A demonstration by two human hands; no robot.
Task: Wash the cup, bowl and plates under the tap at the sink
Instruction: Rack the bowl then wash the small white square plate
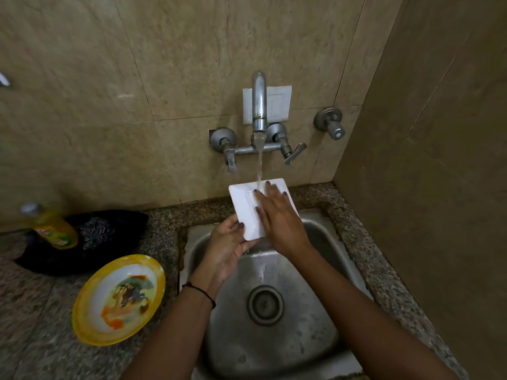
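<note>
Holding plate [245, 207], L grip [229, 244], tap [259, 105] running

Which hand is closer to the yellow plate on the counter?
Left. The left hand grips the white plate by its corner, right of the yellow plate; the right hand rests on that white plate farther right.

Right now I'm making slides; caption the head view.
Left hand holds a white plate under the running tap; right hand rests flat on it, over the sink.

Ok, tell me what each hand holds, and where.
Left hand grips the white plate by its near corner; right hand lies flat on its face, gripping nothing.
</note>
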